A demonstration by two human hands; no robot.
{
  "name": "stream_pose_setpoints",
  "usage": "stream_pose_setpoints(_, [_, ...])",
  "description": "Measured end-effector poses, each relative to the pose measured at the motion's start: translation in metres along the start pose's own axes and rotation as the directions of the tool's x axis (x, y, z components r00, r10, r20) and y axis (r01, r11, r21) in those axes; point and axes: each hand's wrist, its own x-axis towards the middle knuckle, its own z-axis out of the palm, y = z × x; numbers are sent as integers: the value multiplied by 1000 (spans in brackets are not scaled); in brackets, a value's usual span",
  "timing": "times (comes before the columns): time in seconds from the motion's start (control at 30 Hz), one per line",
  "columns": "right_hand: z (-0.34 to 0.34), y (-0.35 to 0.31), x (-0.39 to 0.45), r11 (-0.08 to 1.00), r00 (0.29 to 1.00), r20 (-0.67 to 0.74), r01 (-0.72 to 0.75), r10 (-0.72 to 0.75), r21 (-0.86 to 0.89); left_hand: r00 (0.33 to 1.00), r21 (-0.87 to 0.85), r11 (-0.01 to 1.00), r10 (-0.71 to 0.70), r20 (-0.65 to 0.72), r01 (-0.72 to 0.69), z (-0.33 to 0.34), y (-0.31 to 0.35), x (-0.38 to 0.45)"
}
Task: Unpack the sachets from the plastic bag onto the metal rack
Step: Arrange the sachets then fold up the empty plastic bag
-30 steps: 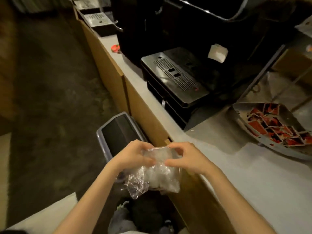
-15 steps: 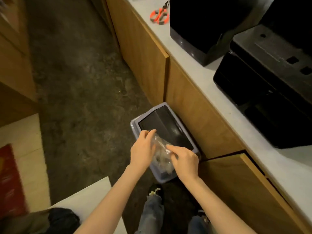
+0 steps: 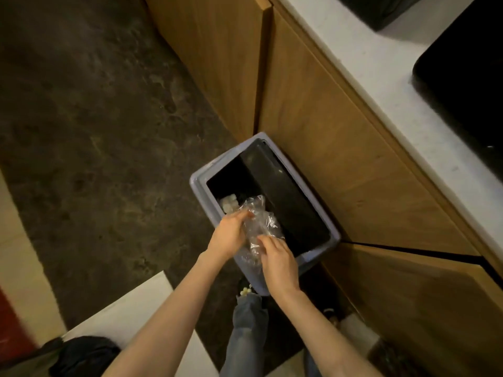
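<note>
Dark mottled floor [image 3: 89, 137] fills the left of the view, with wooden cabinet doors [image 3: 326, 148] running along the right under a pale countertop [image 3: 386, 85]. Both hands meet over a grey-blue bin [image 3: 333, 235] that stands on the floor against the cabinets. The left hand [image 3: 228, 235] has its fingers closed on the upper part of a crumpled clear plastic bag [image 3: 258, 224], and the right hand [image 3: 277, 262] pinches the lower edge of that same bag from the other side, so the film is bunched between them. The bag hangs above the near end of the bin's opening, partly over its rim. Whether any sachets are inside the bag cannot be made out. Within the bin, a black liner [image 3: 283, 197] covers the walls, and a pale crumpled scrap [image 3: 228, 202] lies at its left side just beyond the left fingertips. Below the forearms a leg in blue jeans [image 3: 249, 330] shows. On the countertop at the far right sits a black appliance [image 3: 462, 77], only partly in view.
</note>
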Motion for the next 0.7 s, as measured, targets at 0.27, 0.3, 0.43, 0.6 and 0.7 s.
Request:
stream_pose_setpoints(0.27, [15,12,43,981,965,208,-129,158,-145,993,497,866,-16,121,-47,22,-5,22])
stream_pose_setpoints(0.3, [16,11,45,977,960,221,-135,170,-166,990,535,842,-6,142,-72,23,-3,21])
stream_pose_setpoints(0.43, [11,2,43,981,962,208,-157,179,-117,968,598,797,-74,239,-86,25,3,17])
stream_pose_setpoints(0.6, [-24,-5,29,983,975,189,-140,116,117,908,517,855,-190,373,-34,10,25,11])
stream_pose_setpoints(0.7, [-67,-7,13,937,983,124,-168,135,306,863,449,893,-212,459,-20,-20,60,10])
